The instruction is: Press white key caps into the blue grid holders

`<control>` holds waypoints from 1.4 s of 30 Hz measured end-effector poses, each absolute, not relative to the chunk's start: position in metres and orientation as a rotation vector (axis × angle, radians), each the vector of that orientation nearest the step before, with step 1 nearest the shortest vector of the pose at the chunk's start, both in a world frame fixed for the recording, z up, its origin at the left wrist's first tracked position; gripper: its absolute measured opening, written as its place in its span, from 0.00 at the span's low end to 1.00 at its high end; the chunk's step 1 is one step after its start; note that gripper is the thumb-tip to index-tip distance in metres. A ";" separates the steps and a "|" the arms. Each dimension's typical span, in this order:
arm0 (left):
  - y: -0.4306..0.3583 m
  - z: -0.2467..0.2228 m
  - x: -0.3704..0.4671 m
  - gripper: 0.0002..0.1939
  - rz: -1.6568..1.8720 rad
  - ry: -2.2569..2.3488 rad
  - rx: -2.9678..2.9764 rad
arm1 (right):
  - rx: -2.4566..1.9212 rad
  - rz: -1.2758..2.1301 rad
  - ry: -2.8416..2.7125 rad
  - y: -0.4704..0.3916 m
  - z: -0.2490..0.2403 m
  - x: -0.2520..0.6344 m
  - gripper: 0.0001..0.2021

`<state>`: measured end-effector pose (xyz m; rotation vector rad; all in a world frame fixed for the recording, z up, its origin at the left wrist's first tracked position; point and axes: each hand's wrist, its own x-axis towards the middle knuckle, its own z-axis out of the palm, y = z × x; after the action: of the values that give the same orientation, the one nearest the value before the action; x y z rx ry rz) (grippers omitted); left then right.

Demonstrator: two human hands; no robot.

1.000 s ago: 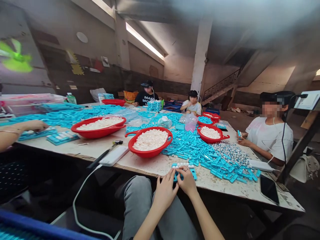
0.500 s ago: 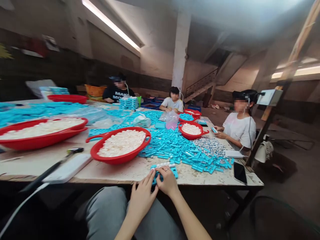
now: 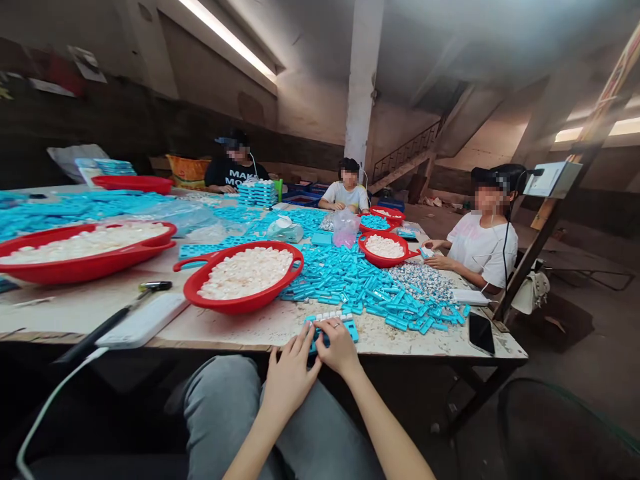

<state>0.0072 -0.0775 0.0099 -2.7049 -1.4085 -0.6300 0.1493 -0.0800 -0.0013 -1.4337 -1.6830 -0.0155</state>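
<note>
At the table's front edge lies a blue plastic holder (image 3: 352, 328) with a row of small white blocks (image 3: 334, 315) along its far side. My left hand (image 3: 293, 372) grips its left and near part, fingertips resting on top. On the same holder, my right hand (image 3: 341, 350) has its fingers bent, the index fingertip close to my left fingertips. Both hands cover much of the holder, so anything small pinched between the fingers is hidden. Just beyond is a red basket (image 3: 240, 306) full of white pieces, with a heap of loose blue pieces (image 3: 345, 277) to its right.
A second red basket (image 3: 100, 267) of white pieces stands at left. Near it lie a white power bank (image 3: 145, 323) with a cable and a black-handled hammer (image 3: 107, 327). A phone (image 3: 481, 333) lies by the right corner. Several co-workers sit around the table; a post (image 3: 537, 233) rises at right.
The camera view has shifted slightly, so the table sits a little higher in the picture. Both my hands stay on the blue holder, with little visible finger movement.
</note>
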 end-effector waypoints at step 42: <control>-0.006 0.010 0.007 0.60 -1.070 -1.338 -3.370 | -1.443 0.091 -1.328 -0.053 0.056 0.323 0.17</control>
<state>0.0072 -0.0057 0.0100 -3.3704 -1.3378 -1.0700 0.3233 -0.0528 0.0558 -1.4429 -1.3283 0.0908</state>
